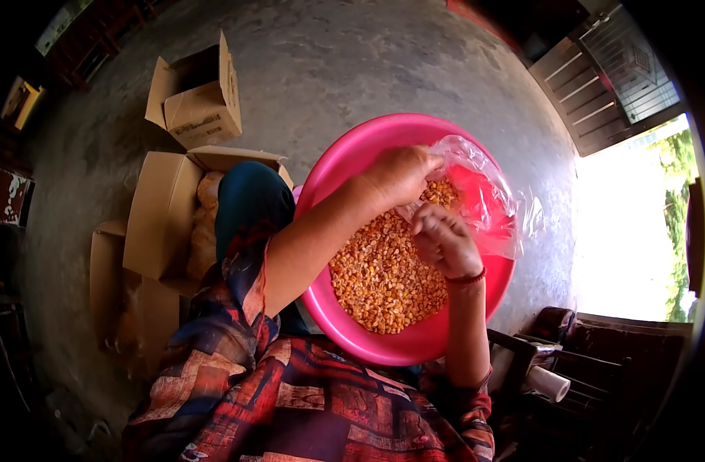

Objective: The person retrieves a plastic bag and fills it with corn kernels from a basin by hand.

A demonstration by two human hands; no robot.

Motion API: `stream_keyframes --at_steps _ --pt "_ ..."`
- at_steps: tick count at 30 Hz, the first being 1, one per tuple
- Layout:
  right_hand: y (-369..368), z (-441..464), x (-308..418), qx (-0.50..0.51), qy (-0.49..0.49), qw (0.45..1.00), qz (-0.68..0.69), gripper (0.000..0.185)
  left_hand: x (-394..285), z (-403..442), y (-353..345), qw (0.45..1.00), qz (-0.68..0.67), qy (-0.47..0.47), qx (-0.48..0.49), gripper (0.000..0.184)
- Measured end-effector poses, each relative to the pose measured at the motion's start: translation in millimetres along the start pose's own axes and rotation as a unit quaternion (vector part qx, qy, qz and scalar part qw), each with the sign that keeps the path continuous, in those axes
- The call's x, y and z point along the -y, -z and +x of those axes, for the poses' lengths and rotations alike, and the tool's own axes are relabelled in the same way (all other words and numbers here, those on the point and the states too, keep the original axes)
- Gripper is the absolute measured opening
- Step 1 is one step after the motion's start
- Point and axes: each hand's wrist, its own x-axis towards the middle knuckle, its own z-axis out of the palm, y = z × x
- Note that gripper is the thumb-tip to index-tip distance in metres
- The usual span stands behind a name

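Observation:
A pink plastic basin (345, 158) sits in front of me, holding a broad heap of orange-yellow corn kernels (387, 277). Over its far right side lies a clear plastic bag (487, 173), mouth toward me and partly crumpled. My left hand (405, 175) reaches across the basin, its fingers closed on the bag's upper edge. Just below it, my right hand (447, 240), with a red band at the wrist, is curled closed at the bag's near edge. Its fingertips are partly hidden. Some kernels show between the two hands, by the bag's opening.
An open cardboard box (206, 115) stands on the concrete floor (329, 69) at the upper left. Nearer my knee, another open box (161, 215) holds a filled bag. A plastic roll (549, 383) lies on a dark rack at lower right. A bright doorway is at right.

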Motion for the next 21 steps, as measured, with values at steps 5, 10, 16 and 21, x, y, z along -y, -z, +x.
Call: stream_keyframes --at_steps 5,10,16,21 --pt "22 -2 8 -0.203 0.103 0.967 0.115 0.017 -6 -2 2 0.999 -0.007 0.015 0.040 0.040" --pt "42 -1 2 -0.255 0.174 0.938 0.155 0.020 -7 -5 2 0.996 0.001 -0.019 0.090 0.033" --pt "71 -1 -14 -0.224 0.261 0.929 0.135 0.038 -7 -4 0 0.996 0.015 -0.024 0.081 0.029" --pt "52 6 -8 -0.284 0.269 0.919 0.039 0.042 -2 -3 -3 0.997 0.000 -0.024 0.077 0.029"
